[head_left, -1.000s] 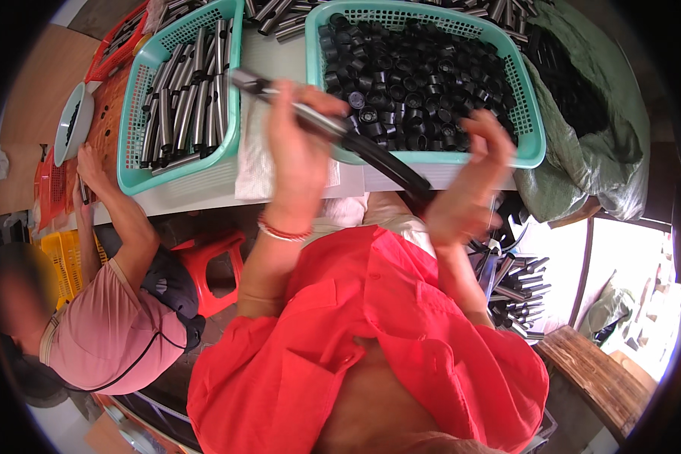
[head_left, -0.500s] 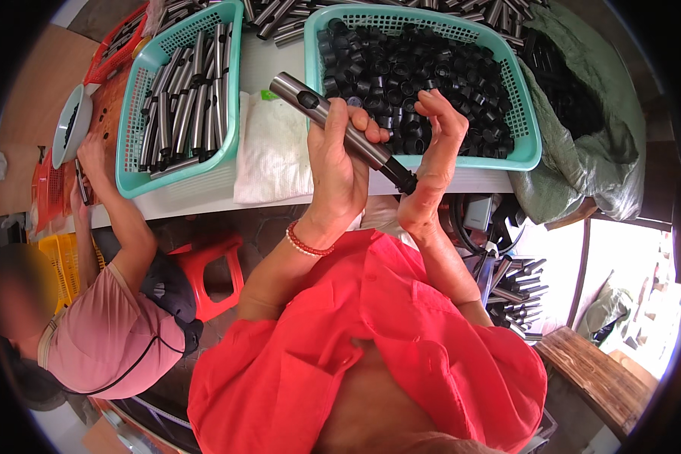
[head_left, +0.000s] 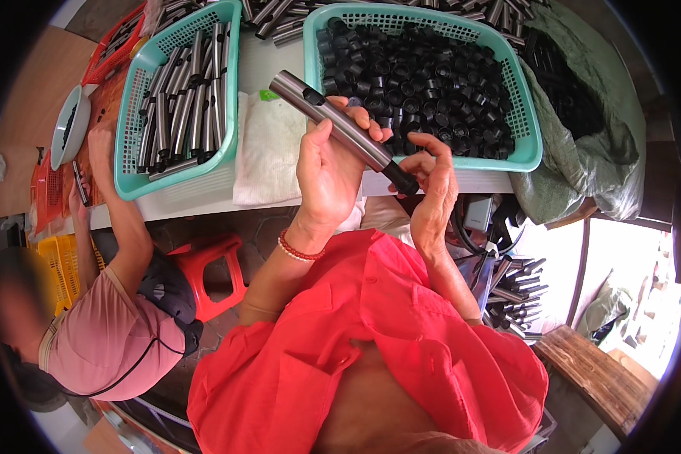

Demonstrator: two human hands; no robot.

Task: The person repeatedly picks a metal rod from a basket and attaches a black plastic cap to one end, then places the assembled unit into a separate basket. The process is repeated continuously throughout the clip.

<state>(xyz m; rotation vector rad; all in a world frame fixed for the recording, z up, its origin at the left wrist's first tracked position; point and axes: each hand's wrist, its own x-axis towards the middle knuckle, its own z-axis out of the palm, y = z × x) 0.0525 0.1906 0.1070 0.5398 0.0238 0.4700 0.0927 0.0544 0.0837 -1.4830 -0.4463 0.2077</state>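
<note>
L hand (head_left: 329, 168): clamped on metal tube (head_left: 342, 128)
R hand (head_left: 433, 185): at blk near-right end fitting (head_left: 402, 180), touch unclear
Tube: prob. stiff, slick; grip mid

Narrow lane over cloth (head_left: 263, 163) between left basket (head_left: 233, 91) and right basket (head_left: 477, 163), tube (head_left: 346, 132) partly across

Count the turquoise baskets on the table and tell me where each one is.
2. The first basket, holding metal tubes, sits left of the left hand; the second basket, holding black caps, sits beyond the right hand. Neither is fully hidden.
</note>
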